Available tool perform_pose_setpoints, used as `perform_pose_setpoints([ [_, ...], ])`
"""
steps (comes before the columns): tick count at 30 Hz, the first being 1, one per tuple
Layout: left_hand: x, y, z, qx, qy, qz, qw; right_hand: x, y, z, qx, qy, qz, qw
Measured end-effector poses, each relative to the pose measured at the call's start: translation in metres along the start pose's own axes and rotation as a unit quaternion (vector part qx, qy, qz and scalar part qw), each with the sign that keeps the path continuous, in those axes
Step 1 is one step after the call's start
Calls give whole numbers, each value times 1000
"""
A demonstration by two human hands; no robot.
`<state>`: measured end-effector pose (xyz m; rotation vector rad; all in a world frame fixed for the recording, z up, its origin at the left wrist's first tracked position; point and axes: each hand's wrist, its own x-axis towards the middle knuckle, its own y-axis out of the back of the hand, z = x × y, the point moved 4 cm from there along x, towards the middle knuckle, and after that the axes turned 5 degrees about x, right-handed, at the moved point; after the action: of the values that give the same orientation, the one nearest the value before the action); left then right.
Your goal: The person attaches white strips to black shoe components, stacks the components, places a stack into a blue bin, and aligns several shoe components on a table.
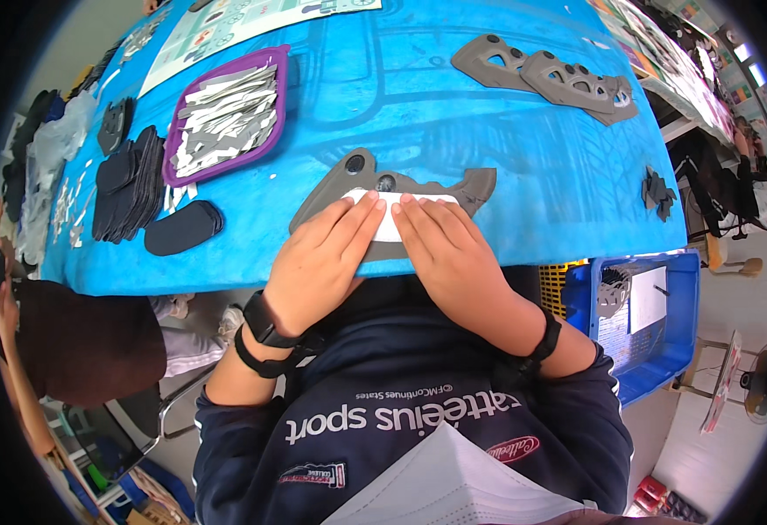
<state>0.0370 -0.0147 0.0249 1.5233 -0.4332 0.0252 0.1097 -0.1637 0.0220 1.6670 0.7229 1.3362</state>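
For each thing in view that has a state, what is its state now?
left hand: flat, pressing the white strip
right hand: flat, pressing the white strip
white strip: lying on the grey shaped piece
grey shaped piece: flat on the blue table
purple tray: full of strips
blue crate: open

White label strip [392,213] under both hands' fingertips, lying on a grey piece at the table's near edge. Printed sheet [226,24], pale green/white w/ small pics, flat at the far edge, top left. More colourful printed sheets [664,52] far right. White paper [647,299] in the blue crate, lower right.
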Motion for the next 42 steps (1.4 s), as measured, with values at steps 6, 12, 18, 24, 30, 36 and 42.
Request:
perform_pose_setpoints([
  [6, -3, 1, 3, -9, 10, 12, 1000, -9, -3, -2, 28, 4, 17, 999],
  [12, -20, 1, -6, -8, 80, 25, 996, -28, 11, 16, 51, -95, -9, 994],
  [18, -26, 8, 2, -7, 49, 62, 997, -30, 23, 10, 56, -69, -5, 996],
  [24, -34, 59, 34, -107, -64, 174, 977, -21, 63, -12, 100, 63, 101, 988],
  [30, -5, 71, 17, -553, 93, 354, 749, -8, 85, 9, 709, -163, 368, 579],
  [36, 10, 47, 27, -646, 195, 140, 724, -7, 69, 11, 803, -218, 369, 413],
  [42, 4, 40, 25, -732, 208, 199, 618, -27, 64, 29, 778, -224, 371, 455],
])
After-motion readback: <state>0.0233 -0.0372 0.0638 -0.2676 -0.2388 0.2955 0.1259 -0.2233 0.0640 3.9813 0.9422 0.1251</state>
